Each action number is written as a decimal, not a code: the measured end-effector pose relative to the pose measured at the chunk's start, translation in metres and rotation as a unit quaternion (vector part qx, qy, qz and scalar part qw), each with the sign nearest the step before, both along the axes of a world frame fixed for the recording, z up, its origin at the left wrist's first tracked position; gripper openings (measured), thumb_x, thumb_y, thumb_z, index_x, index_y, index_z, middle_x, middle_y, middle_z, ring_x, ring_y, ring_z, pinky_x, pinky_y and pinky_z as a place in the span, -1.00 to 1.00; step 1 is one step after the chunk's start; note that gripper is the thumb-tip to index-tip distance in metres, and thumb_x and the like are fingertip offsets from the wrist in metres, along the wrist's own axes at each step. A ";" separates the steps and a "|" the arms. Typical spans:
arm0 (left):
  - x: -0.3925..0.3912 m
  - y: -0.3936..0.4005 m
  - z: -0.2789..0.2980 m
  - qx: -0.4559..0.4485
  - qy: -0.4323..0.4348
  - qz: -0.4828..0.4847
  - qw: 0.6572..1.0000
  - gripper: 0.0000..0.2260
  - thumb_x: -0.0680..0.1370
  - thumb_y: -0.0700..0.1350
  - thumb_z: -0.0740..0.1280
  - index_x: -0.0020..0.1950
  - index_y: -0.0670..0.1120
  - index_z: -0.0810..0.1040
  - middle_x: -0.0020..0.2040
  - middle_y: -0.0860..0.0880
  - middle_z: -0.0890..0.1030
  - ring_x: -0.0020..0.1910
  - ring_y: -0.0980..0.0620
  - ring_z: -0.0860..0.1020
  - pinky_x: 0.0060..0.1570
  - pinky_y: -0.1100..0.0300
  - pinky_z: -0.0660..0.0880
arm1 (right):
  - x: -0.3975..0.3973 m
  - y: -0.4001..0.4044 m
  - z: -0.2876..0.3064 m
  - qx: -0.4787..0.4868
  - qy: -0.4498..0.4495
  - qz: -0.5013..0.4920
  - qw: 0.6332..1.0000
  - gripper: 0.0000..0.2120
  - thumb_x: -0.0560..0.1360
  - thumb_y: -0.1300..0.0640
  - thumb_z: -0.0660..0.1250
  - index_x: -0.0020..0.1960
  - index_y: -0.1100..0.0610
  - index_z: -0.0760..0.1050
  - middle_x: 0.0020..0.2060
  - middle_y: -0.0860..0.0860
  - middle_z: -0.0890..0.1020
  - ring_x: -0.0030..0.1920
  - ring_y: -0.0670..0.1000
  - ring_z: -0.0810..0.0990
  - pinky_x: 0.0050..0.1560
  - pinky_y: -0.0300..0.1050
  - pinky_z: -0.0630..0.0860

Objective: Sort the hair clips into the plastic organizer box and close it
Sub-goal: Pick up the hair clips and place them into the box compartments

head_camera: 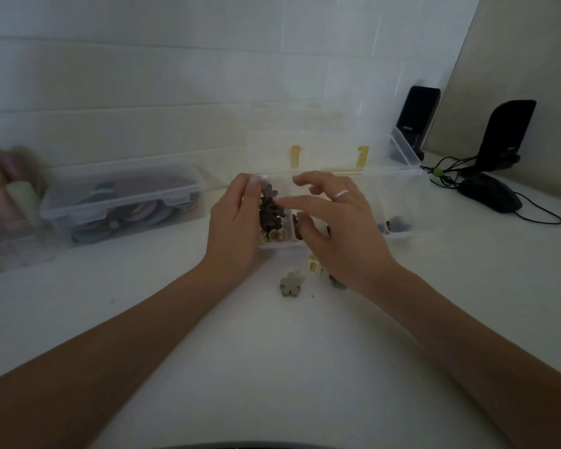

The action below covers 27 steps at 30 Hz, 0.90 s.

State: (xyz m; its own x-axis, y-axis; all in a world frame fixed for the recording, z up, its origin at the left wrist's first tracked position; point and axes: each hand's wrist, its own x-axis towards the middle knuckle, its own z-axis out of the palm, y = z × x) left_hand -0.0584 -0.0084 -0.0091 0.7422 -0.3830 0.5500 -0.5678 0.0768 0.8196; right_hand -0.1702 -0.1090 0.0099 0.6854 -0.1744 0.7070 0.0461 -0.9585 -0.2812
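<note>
A clear plastic organizer box stands open on the white table, its lid tilted up behind with yellow latches. Brown flower-shaped clips fill its left compartment, with pale ones at the bottom. My left hand grips the box's left end. My right hand hovers over the middle compartments with fingers spread, a ring on one finger, and nothing visible in it. A grey-beige flower clip lies on the table in front of the box. A yellow clip and a darker one peek out under my right wrist.
A closed clear box of coloured items sits at the left, and a blurred container stands at the far left. Two black speakers and a black mouse with cables stand at the right, by the wall.
</note>
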 end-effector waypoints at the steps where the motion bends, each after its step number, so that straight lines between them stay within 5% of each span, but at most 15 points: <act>1: 0.000 0.000 0.000 0.001 -0.001 0.002 1.000 -0.73 0.66 -0.08 0.07 0.03 -0.17 0.52 -0.14 0.07 0.57 -0.20 0.30 0.50 -0.19 0.48 0.39 | 0.000 0.000 -0.002 -0.021 0.017 -0.008 1.000 -0.65 0.43 0.23 0.26 0.16 -0.02 0.59 0.22 0.00 0.52 0.16 0.05 0.46 0.11 0.03 0.41; 7: 0.000 0.000 0.000 -0.005 -0.003 -0.008 1.000 -0.72 0.67 -0.10 0.06 0.03 -0.20 0.52 -0.15 0.09 0.56 -0.22 0.33 0.50 -0.21 0.52 0.36 | -0.004 0.005 0.004 -0.047 0.009 0.001 0.999 -0.70 0.43 0.22 0.26 0.09 0.00 0.62 0.20 -0.01 0.55 0.18 0.06 0.46 0.12 -0.02 0.35; 10: 0.002 -0.001 -0.001 -0.005 0.000 -0.008 1.000 -0.72 0.67 -0.08 0.07 0.00 -0.18 0.51 -0.17 0.10 0.55 -0.23 0.28 0.48 -0.18 0.43 0.40 | -0.017 0.007 0.016 -0.020 0.051 0.090 0.994 -0.82 0.44 0.17 0.31 -0.04 0.01 0.64 -0.14 -0.11 0.60 -0.08 -0.07 0.50 -0.04 -0.13 0.44; 14: 0.003 -0.003 -0.002 -0.010 0.012 -0.002 1.000 -0.74 0.66 -0.09 0.08 -0.02 -0.15 0.51 -0.19 0.12 0.55 -0.25 0.32 0.48 -0.20 0.46 0.40 | -0.031 0.014 0.026 -0.156 0.191 0.093 0.965 -0.84 0.42 -0.12 0.35 -0.12 -0.05 0.58 -0.46 -0.25 0.27 -0.30 -0.17 0.36 -0.42 -0.22 0.32; 18: 0.003 -0.003 -0.001 -0.010 0.016 0.000 1.000 -0.74 0.66 -0.10 0.08 0.00 -0.18 0.52 -0.18 0.12 0.55 -0.25 0.32 0.49 -0.21 0.47 0.41 | -0.029 0.016 0.022 -0.210 0.259 0.082 0.939 -0.73 0.39 -0.27 0.28 -0.11 -0.09 0.50 -0.36 -0.18 0.32 -0.16 -0.10 0.49 -0.44 -0.24 0.16; 27: 0.003 -0.003 -0.001 -0.011 0.016 0.003 1.000 -0.73 0.66 -0.09 0.08 0.00 -0.18 0.53 -0.18 0.11 0.55 -0.23 0.29 0.48 -0.17 0.41 0.41 | -0.024 0.015 0.011 -0.129 0.209 0.096 0.965 -0.89 0.43 0.01 0.37 -0.16 -0.01 0.45 -0.21 -0.15 0.49 -0.13 -0.12 0.50 -0.29 -0.10 0.45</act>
State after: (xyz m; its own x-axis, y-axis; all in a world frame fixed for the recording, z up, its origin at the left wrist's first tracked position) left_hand -0.0550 -0.0117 -0.0101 0.7620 -0.3674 0.5333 -0.5409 0.0916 0.8361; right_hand -0.1938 -0.0938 0.0211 0.9221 0.1294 0.3648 0.1647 -0.9841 -0.0672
